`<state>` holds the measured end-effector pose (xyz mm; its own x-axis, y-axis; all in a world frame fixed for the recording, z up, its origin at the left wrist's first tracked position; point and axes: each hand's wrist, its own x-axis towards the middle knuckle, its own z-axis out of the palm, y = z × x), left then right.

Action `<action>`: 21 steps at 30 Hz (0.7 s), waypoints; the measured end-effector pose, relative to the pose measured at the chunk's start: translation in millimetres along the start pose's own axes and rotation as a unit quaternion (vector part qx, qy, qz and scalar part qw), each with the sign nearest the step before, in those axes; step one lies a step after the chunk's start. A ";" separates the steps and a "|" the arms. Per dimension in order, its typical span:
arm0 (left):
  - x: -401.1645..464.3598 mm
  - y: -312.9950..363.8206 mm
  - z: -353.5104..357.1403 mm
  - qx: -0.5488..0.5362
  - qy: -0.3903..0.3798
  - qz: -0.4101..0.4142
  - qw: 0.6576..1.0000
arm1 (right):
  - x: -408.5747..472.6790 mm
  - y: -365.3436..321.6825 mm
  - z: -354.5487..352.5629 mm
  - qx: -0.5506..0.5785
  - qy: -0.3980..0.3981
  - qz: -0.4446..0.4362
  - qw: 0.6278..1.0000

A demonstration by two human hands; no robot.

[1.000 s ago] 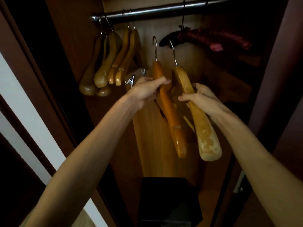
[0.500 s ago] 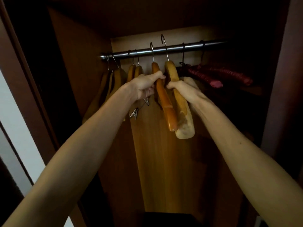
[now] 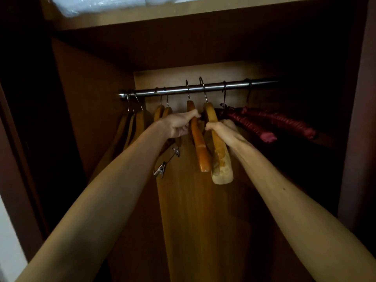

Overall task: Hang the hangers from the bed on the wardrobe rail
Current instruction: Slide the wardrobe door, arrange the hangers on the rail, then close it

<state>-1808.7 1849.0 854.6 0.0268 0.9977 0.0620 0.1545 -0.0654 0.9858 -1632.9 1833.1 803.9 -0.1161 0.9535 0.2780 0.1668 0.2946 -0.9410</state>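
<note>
A metal wardrobe rail (image 3: 213, 87) runs across the open wardrobe. My left hand (image 3: 179, 125) grips an orange-brown wooden hanger (image 3: 200, 147) just below its neck. My right hand (image 3: 220, 129) grips a paler, worn wooden hanger (image 3: 220, 161). Both hangers' steel hooks reach up over the rail, side by side at its middle. A metal clip bar (image 3: 165, 162) dangles below my left hand.
Several wooden hangers (image 3: 140, 121) hang at the rail's left end. Two padded dark-red hangers (image 3: 264, 124) hang to the right. A shelf (image 3: 183, 19) above holds white plastic-wrapped bundles (image 3: 122, 4). Wardrobe walls close in on both sides.
Both hands rose with their hangers from well below the rail. The hooks, formerly short of the rail, are now up over it.
</note>
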 end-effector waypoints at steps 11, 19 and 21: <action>8.6 -14.0 2.5 0.080 0.028 -0.011 0.996 | 0.6 21.1 1.3 -0.020 0.016 -0.002 1.000; -22.9 -4.7 -1.4 0.261 0.112 0.022 0.959 | -24.7 15.1 3.2 -0.143 0.024 -0.021 0.989; -31.7 1.5 -10.1 0.310 0.157 0.052 0.936 | -42.1 12.1 4.5 -0.190 0.031 -0.040 0.980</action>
<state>-1819.3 1817.5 855.7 -0.2038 0.9347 0.2911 0.7133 -0.0619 0.6981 -1630.4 1796.2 779.9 -0.0861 0.9247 0.3709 0.5141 0.3602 -0.7784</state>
